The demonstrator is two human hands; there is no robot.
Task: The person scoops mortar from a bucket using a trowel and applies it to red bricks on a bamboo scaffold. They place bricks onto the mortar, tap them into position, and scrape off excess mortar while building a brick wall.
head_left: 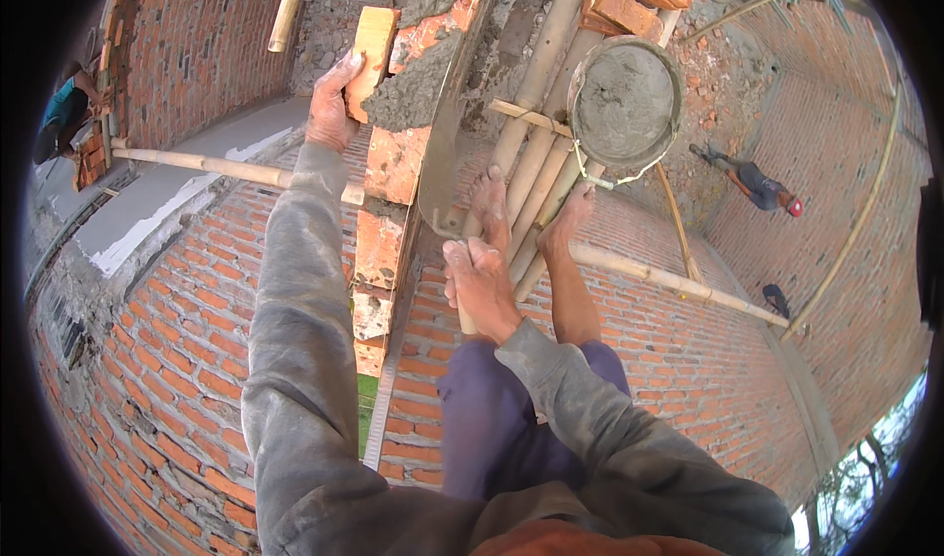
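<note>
My left hand [332, 109] reaches far forward and grips an orange brick [374, 45] by its left side. The brick is beside a bed of wet grey mortar [408, 89] on top of the brick wall [396, 163]; whether it touches the mortar I cannot tell. In front of my body, my right hand [484, 286] is closed round the handle of a trowel [440, 168]. The trowel's long blade points away from me, close along the wall's right side. A thin string runs along the wall top.
My bare feet stand on bamboo poles [536, 177]. Ahead on the right are a bucket of mortar [625, 163] and stacked bricks [629, 13]. Bamboo bars [688, 286] cross lower down. One person [61, 114] is at far left, another [762, 184] below right.
</note>
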